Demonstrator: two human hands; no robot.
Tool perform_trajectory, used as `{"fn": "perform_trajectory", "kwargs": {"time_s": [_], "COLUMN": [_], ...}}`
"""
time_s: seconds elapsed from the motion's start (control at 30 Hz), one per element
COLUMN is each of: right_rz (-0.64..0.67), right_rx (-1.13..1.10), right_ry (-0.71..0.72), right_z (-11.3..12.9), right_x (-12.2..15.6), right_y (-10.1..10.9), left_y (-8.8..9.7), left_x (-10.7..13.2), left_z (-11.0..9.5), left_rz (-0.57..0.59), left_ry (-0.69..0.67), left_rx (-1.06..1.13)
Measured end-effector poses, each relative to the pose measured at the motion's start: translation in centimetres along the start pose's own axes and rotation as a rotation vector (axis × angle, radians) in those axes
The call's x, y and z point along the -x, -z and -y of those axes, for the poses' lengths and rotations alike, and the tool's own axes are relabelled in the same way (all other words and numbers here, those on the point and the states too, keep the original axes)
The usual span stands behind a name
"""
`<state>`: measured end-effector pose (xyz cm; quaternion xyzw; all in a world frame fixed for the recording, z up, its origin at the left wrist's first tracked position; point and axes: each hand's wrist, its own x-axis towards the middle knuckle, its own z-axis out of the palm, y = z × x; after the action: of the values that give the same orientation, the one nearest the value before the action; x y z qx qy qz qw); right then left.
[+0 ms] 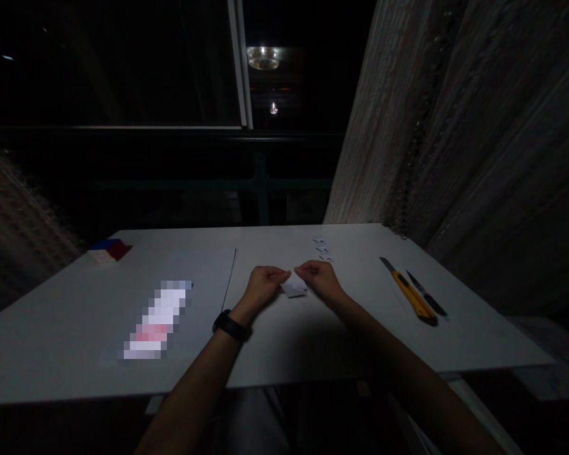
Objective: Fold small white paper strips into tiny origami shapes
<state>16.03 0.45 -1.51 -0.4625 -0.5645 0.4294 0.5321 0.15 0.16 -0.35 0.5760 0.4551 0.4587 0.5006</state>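
Note:
Both hands meet over the middle of the white table (275, 360). A small folded piece of white paper (294, 288) is between them. My left hand (263, 285), with a dark watch (231, 325) on its wrist, pinches the paper's upper left side. On the other side, my right hand (321, 279) pinches it close to the left fingertips. The exact folds are too dim to make out. Just beyond the right hand lie several small white paper pieces (323, 249) with dark marks.
To the right lie a yellow utility knife (413, 297) and a slim dark-handled knife or pen (427, 294). White sheets (208, 297) and a bright blurred-out screen (159, 319) are on the left. A blue, red and white cube (108, 250) stands at the far left; a curtain (384, 114) hangs behind.

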Motion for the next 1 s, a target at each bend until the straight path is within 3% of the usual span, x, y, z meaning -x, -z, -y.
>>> {"fn": "perform_trajectory", "kwargs": {"time_s": [0.27, 0.47, 0.73, 0.9, 1.0], "right_rz": [0.1, 0.176, 0.196, 0.195, 0.195], "right_rx": [-0.183, -0.343, -0.365, -0.337, -0.241], "right_ry": [-0.046, -0.206, -0.241, -0.213, -0.116], "right_z": [0.28, 0.56, 0.62, 0.42, 0.17], "right_x": [0.06, 0.37, 0.47, 0.39, 0.24], "right_y": [0.48, 0.81, 0.86, 0.76, 0.66], "left_y": [0.54, 0.74, 0.58, 0.57, 0.66], "left_x": [-0.19, -0.14, 0.02, -0.03, 0.07], "left_z": [-0.12, -0.15, -0.52, -0.34, -0.45], "left_rz": [-0.164, -0.128, -0.139, -0.092, -0.044], "left_ry": [0.066, 0.147, 0.122, 0.149, 0.179], "left_rx": [0.27, 0.366, 0.296, 0.311, 0.339]}}
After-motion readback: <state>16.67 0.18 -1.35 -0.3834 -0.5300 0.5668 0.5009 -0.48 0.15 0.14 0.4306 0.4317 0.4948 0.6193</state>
